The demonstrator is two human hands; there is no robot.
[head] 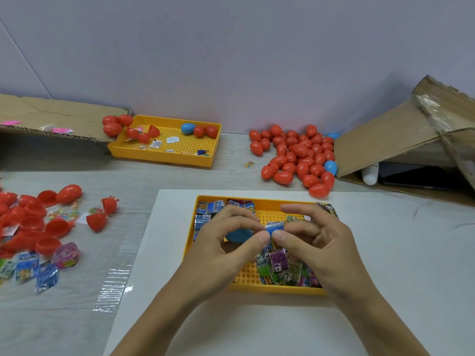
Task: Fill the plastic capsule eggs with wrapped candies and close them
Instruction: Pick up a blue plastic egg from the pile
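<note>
A: Centre frame, the left hand (226, 242) curls round a blue egg half (237, 235); just right, the right hand (316, 242) pinches a blue-wrapped candy (274, 225) at its mouth, over the yellow candy tray (257, 287).

B: I'd fold the wrapper ends in and push it fully below the rim so the cap seats.

A: Readable labels?

B: Only a "6" on the purple packet (277, 260); other print blurs.
</note>
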